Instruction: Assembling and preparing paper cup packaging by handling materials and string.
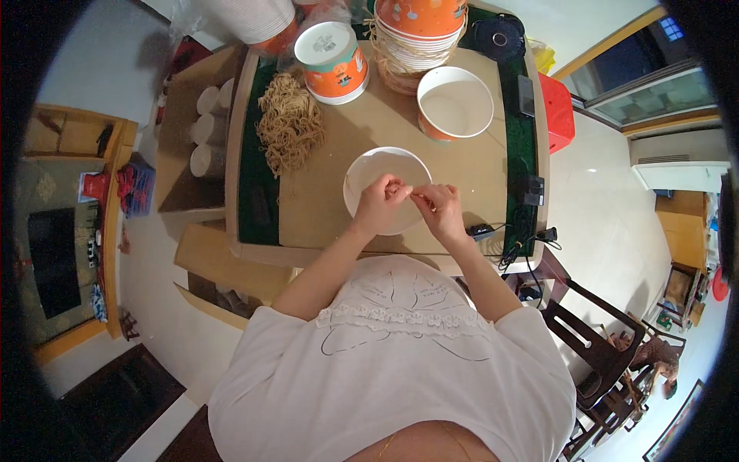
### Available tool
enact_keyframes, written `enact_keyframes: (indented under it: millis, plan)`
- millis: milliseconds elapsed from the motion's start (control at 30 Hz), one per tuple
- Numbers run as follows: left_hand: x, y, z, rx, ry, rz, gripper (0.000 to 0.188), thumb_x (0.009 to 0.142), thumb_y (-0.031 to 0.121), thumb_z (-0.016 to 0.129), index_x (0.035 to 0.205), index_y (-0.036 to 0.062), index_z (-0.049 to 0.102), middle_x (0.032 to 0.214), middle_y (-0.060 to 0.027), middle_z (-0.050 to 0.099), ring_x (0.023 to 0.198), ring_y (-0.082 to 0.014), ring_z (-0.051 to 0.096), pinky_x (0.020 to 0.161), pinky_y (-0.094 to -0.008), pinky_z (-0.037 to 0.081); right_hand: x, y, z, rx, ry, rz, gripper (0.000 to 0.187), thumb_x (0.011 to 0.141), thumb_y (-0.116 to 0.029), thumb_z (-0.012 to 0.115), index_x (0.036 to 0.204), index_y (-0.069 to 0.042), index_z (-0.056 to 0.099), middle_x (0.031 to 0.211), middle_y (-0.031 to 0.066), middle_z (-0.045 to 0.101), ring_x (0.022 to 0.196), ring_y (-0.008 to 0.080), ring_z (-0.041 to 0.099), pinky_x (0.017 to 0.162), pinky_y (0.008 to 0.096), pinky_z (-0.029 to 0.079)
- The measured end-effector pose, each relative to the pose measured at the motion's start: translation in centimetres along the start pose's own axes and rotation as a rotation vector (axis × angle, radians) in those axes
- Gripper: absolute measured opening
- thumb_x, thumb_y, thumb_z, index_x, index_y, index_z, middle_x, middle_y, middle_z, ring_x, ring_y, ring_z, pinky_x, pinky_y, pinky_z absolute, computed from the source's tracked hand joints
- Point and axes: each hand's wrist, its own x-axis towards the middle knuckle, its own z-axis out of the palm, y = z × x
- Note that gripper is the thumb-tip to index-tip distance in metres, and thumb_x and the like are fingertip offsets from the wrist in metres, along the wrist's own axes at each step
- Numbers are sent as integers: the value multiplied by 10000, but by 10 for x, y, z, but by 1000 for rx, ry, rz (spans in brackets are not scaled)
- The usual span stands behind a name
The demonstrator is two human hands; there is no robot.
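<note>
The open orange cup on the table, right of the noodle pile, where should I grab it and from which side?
Probably take the open cup by its rim or upper wall, coming from above on the near side. It stands upright, mouth up and looks empty, with bare table in front of it. The cup stack crowds its far left side. Both the left hand and right hand are busy over the white lid.

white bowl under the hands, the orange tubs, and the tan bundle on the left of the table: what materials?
White bowl: likely paper or thin card, matte, no glare. Orange tubs: probably printed paperboard with a white lining, slight sheen; one open tub shows a plain white inside. Tan bundle: thin fibrous strands, like cord or straw; cannot tell which.
</note>
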Motion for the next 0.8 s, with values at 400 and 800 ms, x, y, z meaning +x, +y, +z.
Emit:
enact_keyframes:
  millis: [400,800]
  plan:
    - [-7,-5,10,9,28,-12,157,798,144,641,795,-11,617,685,-100,638,609,-151,592,582,-288,473,2,-8,-10,-91,66,-99,94,751,-139,675,830,-114,631,849,27,609,819,228,548,780,386,381]
    - [-25,42,-13,97,-94,66,112,797,120,656,810,10,641,689,-45,621,607,-76,530,573,-237,447,-2,0,-15,-48,139,-102,114,700,-58,692,786,-77,622,852,73,578,822,260,543,768,370,402]
